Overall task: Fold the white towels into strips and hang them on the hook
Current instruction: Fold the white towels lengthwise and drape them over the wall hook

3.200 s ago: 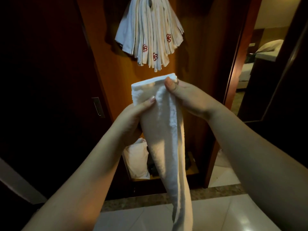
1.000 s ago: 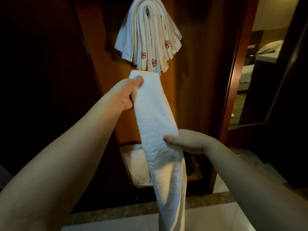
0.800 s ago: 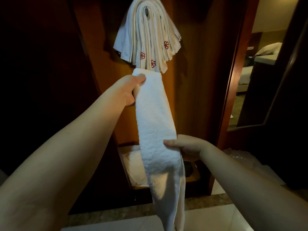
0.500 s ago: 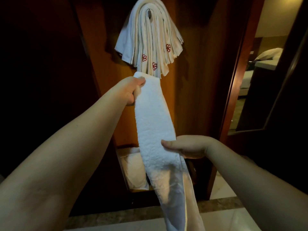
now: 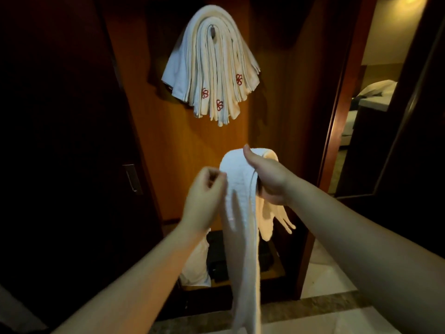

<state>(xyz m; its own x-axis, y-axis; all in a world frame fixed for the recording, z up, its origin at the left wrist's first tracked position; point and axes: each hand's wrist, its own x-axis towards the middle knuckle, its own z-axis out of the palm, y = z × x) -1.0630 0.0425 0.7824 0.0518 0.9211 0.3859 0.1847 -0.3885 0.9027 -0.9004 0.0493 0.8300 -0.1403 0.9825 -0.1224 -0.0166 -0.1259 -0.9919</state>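
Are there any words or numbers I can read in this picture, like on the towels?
No words or numbers to read anywhere.
The hanging towels carry only three small red flower marks, a picture, not letters.
The folded towel in the right hand is plain white.

Hotel room entryway: wooden wardrobe panel (image 5: 168,145), monogrammed towels (image 5: 212,75) on a hook, bed (image 5: 370,92) through doorway.

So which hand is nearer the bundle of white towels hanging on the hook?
Right. The right hand grips the folded white towel strip just below the bundle; the left hand sits lower, leftward.
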